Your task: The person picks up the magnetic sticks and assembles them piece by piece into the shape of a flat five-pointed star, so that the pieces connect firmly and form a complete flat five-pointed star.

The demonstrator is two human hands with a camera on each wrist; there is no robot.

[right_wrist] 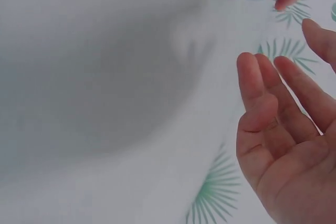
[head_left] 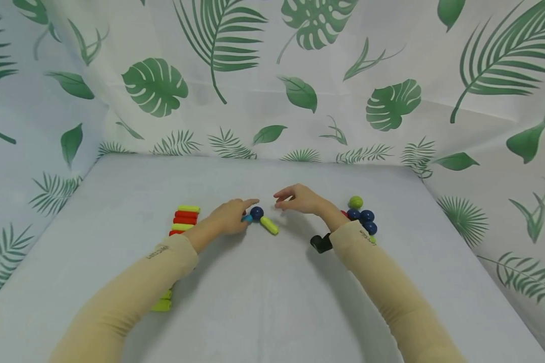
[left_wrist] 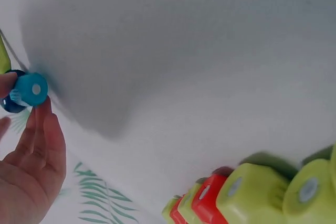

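My left hand (head_left: 229, 217) pinches a light-blue magnetic rod (left_wrist: 35, 88) between thumb and fingers, its index finger stretched out ahead. At the far end of that rod sits a dark-blue ball (head_left: 256, 213). From the ball a yellow-green rod (head_left: 269, 226) runs off toward the near right. To the right, my right hand (head_left: 302, 199) hovers over the table with relaxed, slightly bent fingers and nothing in them. In the right wrist view its palm and fingers show, below the dark-blue ball and the yellow-green rod.
On the left, a column of red and yellow-green rods (head_left: 185, 221) lies partly under my left sleeve. Dark-blue balls (head_left: 367, 216) and a green ball (head_left: 356, 202) lie beyond my right forearm, beside a bit of red. A black piece (head_left: 320, 244) is near the right cuff. Leaf-patterned cloth (head_left: 263, 101) rises behind the white table.
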